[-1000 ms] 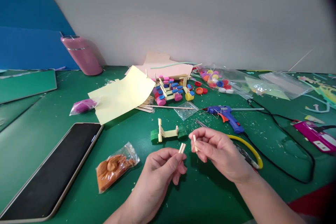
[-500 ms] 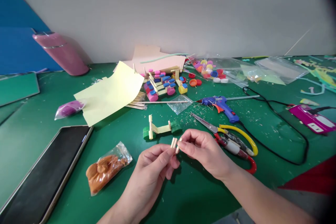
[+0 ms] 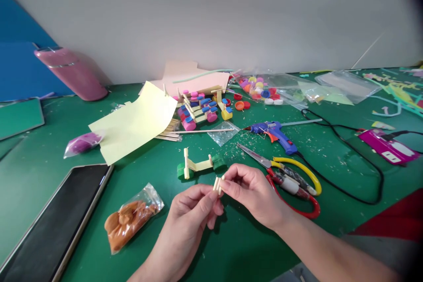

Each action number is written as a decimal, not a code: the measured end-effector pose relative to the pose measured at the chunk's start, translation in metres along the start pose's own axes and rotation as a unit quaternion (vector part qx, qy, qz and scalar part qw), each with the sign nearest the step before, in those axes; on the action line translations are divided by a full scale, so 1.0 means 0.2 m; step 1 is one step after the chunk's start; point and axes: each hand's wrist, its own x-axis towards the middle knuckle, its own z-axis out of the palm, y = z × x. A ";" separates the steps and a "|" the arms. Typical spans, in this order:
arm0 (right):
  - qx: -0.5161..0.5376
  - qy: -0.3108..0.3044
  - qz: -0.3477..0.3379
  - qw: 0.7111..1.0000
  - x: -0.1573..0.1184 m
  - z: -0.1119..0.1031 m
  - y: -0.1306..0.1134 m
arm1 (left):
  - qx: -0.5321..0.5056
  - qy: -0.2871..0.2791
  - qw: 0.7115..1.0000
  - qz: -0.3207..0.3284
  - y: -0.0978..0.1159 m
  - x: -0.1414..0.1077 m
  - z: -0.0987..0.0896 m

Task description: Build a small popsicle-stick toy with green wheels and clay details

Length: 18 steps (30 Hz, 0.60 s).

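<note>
Between both hands are several short pale wooden sticks (image 3: 217,183), standing side by side at the fingertips. My left hand (image 3: 194,211) pinches them between thumb and fingers. My right hand (image 3: 249,191) is closed at their right side, thumb and forefinger on the rightmost stick. Just beyond the fingers sits a small toy car frame (image 3: 199,166) of pale strips with green wheels. To the right of my right hand lie scissors (image 3: 264,158) with yellow and red handles. A bag of orange-brown clay (image 3: 127,220) rests left of my left hand.
At left are a phone (image 3: 56,220) and yellow paper (image 3: 135,123). Several colourful toy cars (image 3: 201,108) and a bag of bottle caps (image 3: 261,86) stand at the back. A blue glue gun (image 3: 276,132) with a black cable (image 3: 350,145) lies right; a pink bottle (image 3: 72,72) stands far left.
The right-hand stick has come closer beside the others at my left fingertips. The whole view has shifted slightly, so things on the table appear a little further left.
</note>
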 end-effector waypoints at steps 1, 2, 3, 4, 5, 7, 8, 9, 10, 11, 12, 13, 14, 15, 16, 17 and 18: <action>-0.001 0.002 0.000 1.000 0.00 0.00 0.00 | -0.006 -0.003 1.000 -0.004 0.00 0.00 0.00; 0.002 0.003 0.002 1.000 0.00 0.00 0.00 | -0.012 -0.005 1.000 -0.007 0.00 0.00 0.00; 0.007 0.002 0.005 1.000 0.00 0.01 0.00 | -0.017 -0.009 1.000 -0.011 0.00 0.00 -0.01; 0.016 0.000 0.008 1.000 0.00 0.01 0.00 | -0.021 -0.013 1.000 -0.015 0.00 0.01 -0.01; 0.026 -0.003 0.012 1.000 0.00 0.01 0.00 | -0.025 -0.018 0.999 -0.019 0.00 0.01 -0.01; 0.054 -0.014 0.019 0.998 0.01 0.02 0.01 | -0.036 -0.023 0.999 -0.030 0.00 0.01 -0.01; 0.068 -0.021 0.024 0.997 0.01 0.02 0.01 | -0.041 -0.025 0.998 -0.036 0.00 0.01 -0.01; 0.082 -0.028 0.027 0.996 0.01 0.02 0.01 | -0.046 -0.025 0.998 -0.041 0.01 0.01 -0.01; 0.095 -0.034 0.030 0.994 0.01 0.02 0.01 | -0.048 -0.026 0.997 -0.046 0.01 0.01 -0.01; 0.102 -0.036 0.032 0.994 0.01 0.03 0.01 | -0.050 -0.028 0.997 -0.048 0.01 0.01 -0.01; 0.106 -0.036 0.034 0.993 0.01 0.03 0.01 | -0.051 -0.029 0.997 -0.049 0.01 0.01 0.00; 0.106 -0.033 0.036 0.993 0.01 0.02 0.01 | -0.052 -0.031 0.997 -0.049 0.02 0.00 0.00; 0.104 -0.031 0.039 0.993 0.02 0.02 0.01 | -0.053 -0.033 0.997 -0.049 0.02 0.00 0.00; 0.100 -0.026 0.042 0.994 0.02 0.02 0.01 | -0.055 -0.034 0.997 -0.049 0.02 0.00 0.00; 0.096 -0.022 0.046 0.994 0.02 0.02 0.01 | -0.056 -0.033 0.997 -0.049 0.02 0.00 0.00; 0.092 -0.020 0.049 0.994 0.02 0.02 0.01 | -0.057 -0.033 0.997 -0.049 0.02 0.00 0.00; 0.091 -0.021 0.052 0.994 0.02 0.01 0.01 | -0.057 -0.033 0.997 -0.049 0.02 0.00 0.00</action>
